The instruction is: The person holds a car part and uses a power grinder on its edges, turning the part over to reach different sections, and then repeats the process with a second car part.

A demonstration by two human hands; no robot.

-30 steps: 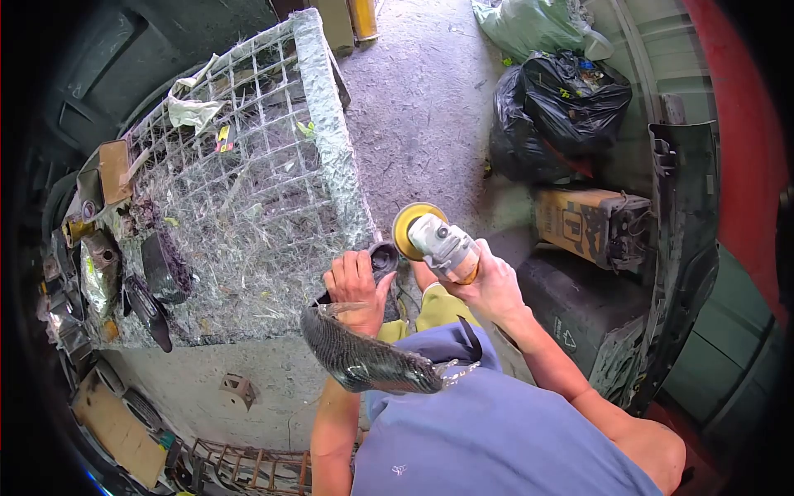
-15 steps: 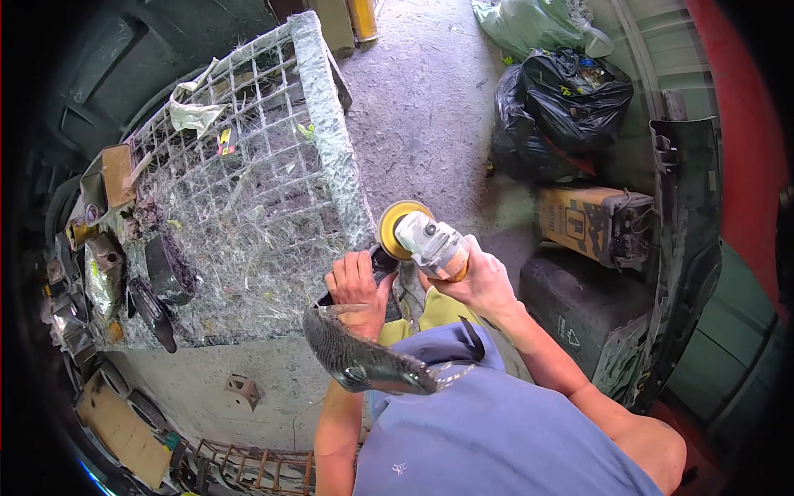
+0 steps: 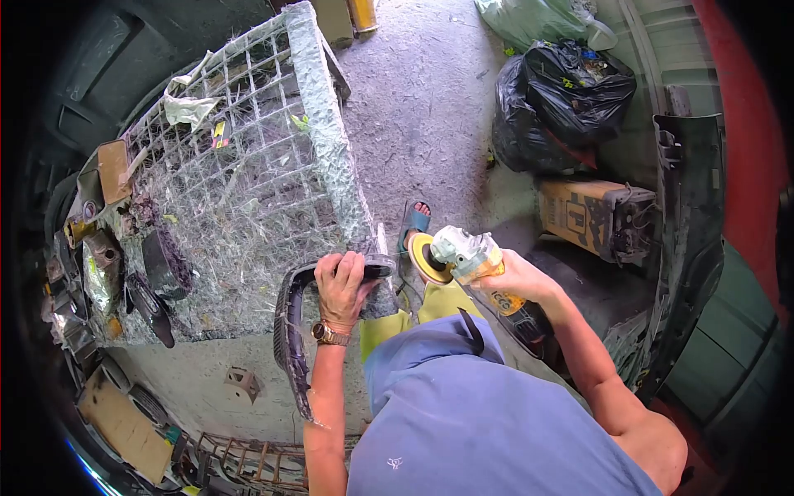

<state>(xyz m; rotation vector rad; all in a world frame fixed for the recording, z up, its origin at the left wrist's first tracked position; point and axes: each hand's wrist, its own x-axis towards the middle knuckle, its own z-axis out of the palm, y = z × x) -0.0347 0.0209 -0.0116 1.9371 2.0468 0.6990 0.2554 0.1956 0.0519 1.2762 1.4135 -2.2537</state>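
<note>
My left hand (image 3: 337,289), a watch on its wrist, is closed over the upper end of a curved black carbon-fibre part (image 3: 287,335). The part arches over the corner of the mesh-topped table, and its long arm hangs down beside my forearm, ending in a ragged, frayed tip. In my right hand (image 3: 523,279) is an angle grinder (image 3: 468,253), gripped around its body. Its yellow disc (image 3: 425,258) faces the part's near end, with a gap between them.
The mesh table (image 3: 248,248) is matted with pale fibres. Black moulded pieces (image 3: 149,307) and scraps lie on its left side. Black garbage bags (image 3: 562,107), an orange box (image 3: 589,217) and a dark panel (image 3: 691,248) stand on the right. My sandalled foot (image 3: 418,217) is on the floor.
The black part has swung from across my lap to upright on the left, with my left hand moving slightly left. The grinder has moved right, away from the part.
</note>
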